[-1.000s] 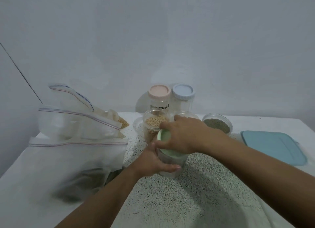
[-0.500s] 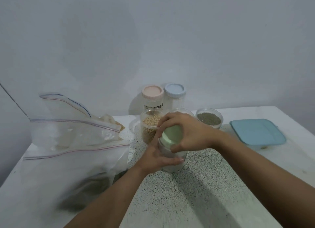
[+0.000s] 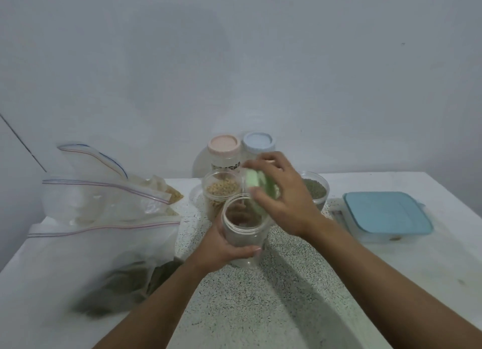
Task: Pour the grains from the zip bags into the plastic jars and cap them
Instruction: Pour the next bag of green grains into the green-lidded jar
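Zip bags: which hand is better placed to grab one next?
Left, probably. The zip bags lie on its side, beside the left hand, which grips the open jar. The right hand holds the green lid, farther away.

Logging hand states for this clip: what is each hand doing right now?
Left hand: holding the clear jar, fingers wrapped round it.
Right hand: fingers gripping the green lid, tilted over the jar's open mouth.
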